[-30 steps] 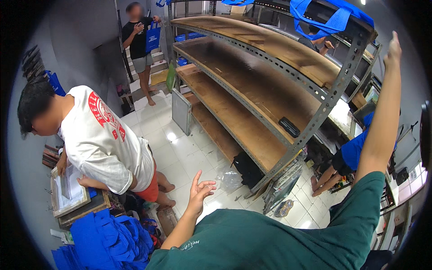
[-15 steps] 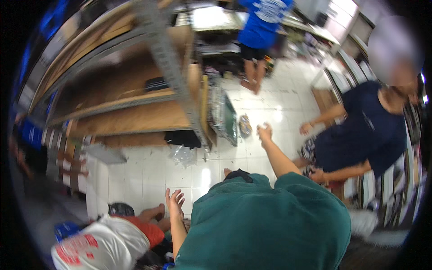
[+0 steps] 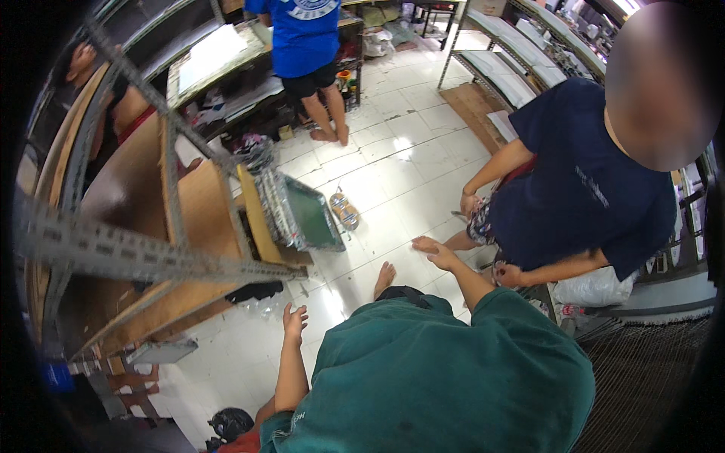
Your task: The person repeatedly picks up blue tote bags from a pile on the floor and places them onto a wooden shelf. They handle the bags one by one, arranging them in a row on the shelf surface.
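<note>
My left hand [image 3: 295, 323] hangs in the air over the tiled floor, its fingers loosely spread and nothing in them. Low shelf boards and a clear plastic bag [image 3: 264, 308] are nearest to it. My right hand [image 3: 444, 258] is out in front of me with loose, parted fingers, also holding nothing. In the picture it overlaps a co-worker's bare foot [image 3: 424, 243]; no contact can be told. Beyond lies a pair of sandals [image 3: 344, 211] on the tiles. Several framed screens [image 3: 306, 215], the front one green, lean beside a yellow board [image 3: 257, 219].
A metal shelf rack [image 3: 174, 264] with wooden boards stands close on the left. The co-worker in a navy shirt [image 3: 581, 181] is close on the right. Another person in a blue shirt [image 3: 303, 38] stands at a far worktable [image 3: 177, 83]. A black bag [image 3: 230, 423] sits at lower left.
My view has turned to the right and moved forward; the rack is closer and the screens sit further left. Both hands remain free. The person in the white and red shirt is mostly out of view.
</note>
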Demonstrator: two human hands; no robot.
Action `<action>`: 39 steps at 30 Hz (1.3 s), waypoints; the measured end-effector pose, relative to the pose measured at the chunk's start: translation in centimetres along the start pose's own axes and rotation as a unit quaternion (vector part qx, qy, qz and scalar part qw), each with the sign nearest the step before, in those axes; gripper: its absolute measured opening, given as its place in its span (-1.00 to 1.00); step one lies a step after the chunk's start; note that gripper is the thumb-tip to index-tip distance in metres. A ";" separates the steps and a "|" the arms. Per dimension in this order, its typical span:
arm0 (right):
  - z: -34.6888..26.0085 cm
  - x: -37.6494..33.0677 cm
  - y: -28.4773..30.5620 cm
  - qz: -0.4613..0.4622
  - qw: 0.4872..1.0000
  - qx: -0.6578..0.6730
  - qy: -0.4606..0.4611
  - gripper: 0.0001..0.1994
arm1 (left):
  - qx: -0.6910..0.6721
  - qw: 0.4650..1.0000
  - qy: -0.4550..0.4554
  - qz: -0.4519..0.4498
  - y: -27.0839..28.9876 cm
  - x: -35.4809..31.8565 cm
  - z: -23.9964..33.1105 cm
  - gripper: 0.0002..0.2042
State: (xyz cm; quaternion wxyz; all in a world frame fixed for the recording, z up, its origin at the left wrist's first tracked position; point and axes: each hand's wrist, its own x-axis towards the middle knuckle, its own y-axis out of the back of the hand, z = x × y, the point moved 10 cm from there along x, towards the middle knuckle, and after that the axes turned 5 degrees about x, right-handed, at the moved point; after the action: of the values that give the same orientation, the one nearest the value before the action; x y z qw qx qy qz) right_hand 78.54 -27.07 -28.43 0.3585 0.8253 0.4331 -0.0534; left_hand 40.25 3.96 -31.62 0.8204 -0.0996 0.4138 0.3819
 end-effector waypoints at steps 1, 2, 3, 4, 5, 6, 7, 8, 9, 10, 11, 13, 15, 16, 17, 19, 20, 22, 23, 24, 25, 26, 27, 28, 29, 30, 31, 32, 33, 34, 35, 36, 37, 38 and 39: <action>1.1 1.3 1.0 -0.006 0.998 0.046 0.033 -0.53 | 0.025 1.000 0.010 0.004 -1.1 2.6 -0.3 -0.27; 2.1 2.5 2.8 0.019 0.997 0.071 -0.009 -0.48 | 0.032 0.999 -0.013 0.032 -1.6 5.5 -1.4 -0.26; 2.2 3.7 4.7 0.047 0.993 0.098 -0.052 -0.43 | 0.046 0.998 0.003 0.040 -2.8 7.5 -2.3 -0.27; 2.4 4.6 6.3 0.072 0.985 0.126 -0.098 -0.37 | 0.062 0.997 0.023 0.049 -3.6 8.8 -3.5 -0.27; 5.3 6.1 8.6 0.131 0.982 0.081 -0.112 -0.30 | 0.099 0.993 0.047 0.040 -4.8 9.6 -4.8 -0.25; 8.1 7.5 10.8 0.188 0.973 0.040 -0.130 -0.22 | 0.134 0.988 0.066 0.032 -5.7 10.8 -5.8 -0.24; 8.3 8.5 13.6 0.226 0.965 0.048 -0.123 -0.22 | 0.159 0.984 0.078 0.016 -6.4 12.5 -7.6 -0.20; 7.3 9.2 16.6 0.264 0.956 0.056 -0.117 -0.22 | 0.203 0.978 0.055 -0.003 -8.0 14.3 -6.8 -0.22; 7.2 9.7 19.4 0.302 0.944 0.066 -0.114 -0.23 | 0.250 0.967 0.033 -0.020 -9.3 15.7 -5.6 -0.23; 9.3 10.5 22.2 0.352 0.921 0.112 -0.122 -0.25 | 0.297 0.954 0.012 -0.037 -10.4 16.8 -4.5 -0.24; 11.4 11.2 25.0 0.402 0.892 0.158 -0.131 -0.28 | 0.344 0.937 -0.009 -0.055 -11.6 17.9 -3.3 -0.25; 9.1 10.5 31.5 0.477 0.855 0.145 -0.141 -0.30 | 0.428 0.899 -0.048 -0.077 -13.7 19.8 -0.8 -0.27; 11.7 9.9 37.4 0.544 0.812 0.128 -0.166 -0.32 | 0.501 0.858 -0.068 -0.093 -16.0 22.1 3.3 -0.28; 12.9 9.4 40.4 0.573 0.791 0.118 -0.178 -0.32 | 0.524 0.844 -0.066 -0.098 -18.3 22.5 7.3 -0.28; 13.3 8.8 43.3 0.595 0.772 0.115 -0.191 -0.33 | 0.545 0.830 -0.062 -0.101 -20.7 22.0 11.8 -0.29; 15.8 7.2 48.4 0.630 0.722 0.124 -0.259 -0.32 | 0.507 0.858 -0.023 -0.080 -23.0 24.7 17.7 -0.33; 16.6 7.0 50.7 0.636 0.707 0.122 -0.283 -0.31 | 0.504 0.861 -0.027 -0.064 -23.3 28.1 19.5 -0.34; 18.3 6.8 55.2 0.644 0.686 0.121 -0.317 -0.27 | 0.500 0.863 -0.046 -0.049 -27.1 33.0 24.7 -0.36; 19.9 7.3 56.6 0.639 0.679 0.132 -0.335 -0.27 | 0.501 0.862 -0.060 -0.044 -29.0 35.3 27.0 -0.37; 21.7 7.8 57.6 0.634 0.671 0.144 -0.357 -0.26 | 0.504 0.859 -0.074 -0.041 -31.1 37.8 29.6 -0.37; 22.8 8.6 59.1 0.628 0.667 0.147 -0.373 -0.25 | 0.467 0.882 -0.013 -0.068 -35.7 34.8 32.9 -0.40; 25.5 9.8 59.6 0.595 0.682 0.157 -0.396 -0.28 | 0.462 0.883 -0.016 -0.085 -38.5 36.4 35.1 -0.39; 28.2 11.0 59.1 0.558 0.698 0.162 -0.419 -0.30 | 0.455 0.885 -0.012 -0.103 -40.9 37.9 36.1 -0.38; 28.9 11.5 58.9 0.551 0.689 0.148 -0.447 -0.34 | 0.454 0.884 -0.019 -0.114 -44.9 36.9 39.1 -0.35; 29.5 11.8 58.7 0.542 0.680 0.136 -0.475 -0.38 | 0.439 0.885 -0.045 -0.150 -49.3 37.2 41.1 -0.35; 29.5 12.1 59.0 0.558 0.675 0.124 -0.467 -0.40 | 0.425 0.884 -0.068 -0.181 -52.3 37.3 43.2 -0.34; 29.7 12.3 59.1 0.574 0.669 0.115 -0.458 -0.42 | 0.412 0.882 -0.092 -0.211 -55.4 37.4 45.5 -0.34; 29.4 12.3 59.1 0.590 0.662 0.103 -0.450 -0.43 | 0.427 0.867 -0.103 -0.234 -58.5 36.5 47.9 -0.34; 29.2 12.9 58.8 0.586 0.668 0.111 -0.446 -0.43 | 0.440 0.853 -0.113 -0.256 -61.4 35.4 50.0 -0.34; 29.0 13.9 59.0 0.583 0.674 0.115 -0.438 -0.43 | 0.479 0.821 -0.138 -0.279 -64.2 35.0 51.6 -0.33; 28.3 15.2 59.7 0.587 0.682 0.117 -0.420 -0.43 | 0.509 0.789 -0.172 -0.298 -67.1 34.9 52.8 -0.32; 26.2 16.3 60.2 0.592 0.684 0.132 -0.406 -0.41 | 0.533 0.754 -0.210 -0.321 -70.7 34.9 54.2 -0.30; 25.9 17.7 60.4 0.598 0.686 0.112 -0.399 -0.40 | 0.557 0.716 -0.246 -0.343 -74.3 34.6 55.5 -0.28; 25.5 19.7 60.8 0.600 0.690 0.122 -0.385 -0.39 | 0.552 0.706 -0.241 -0.372 -78.1 32.6 56.8 -0.24; 24.3 21.7 61.4 0.599 0.697 0.126 -0.374 -0.39 | 0.549 0.696 -0.234 -0.399 -81.5 29.9 58.0 -0.21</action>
State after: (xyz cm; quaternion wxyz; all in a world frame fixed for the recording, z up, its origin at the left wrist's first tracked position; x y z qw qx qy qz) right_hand 143.67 -50.49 -21.50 0.3398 0.8598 -0.3329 -0.1857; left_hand 143.96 -8.08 -29.59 0.8749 0.3054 0.2661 -0.2655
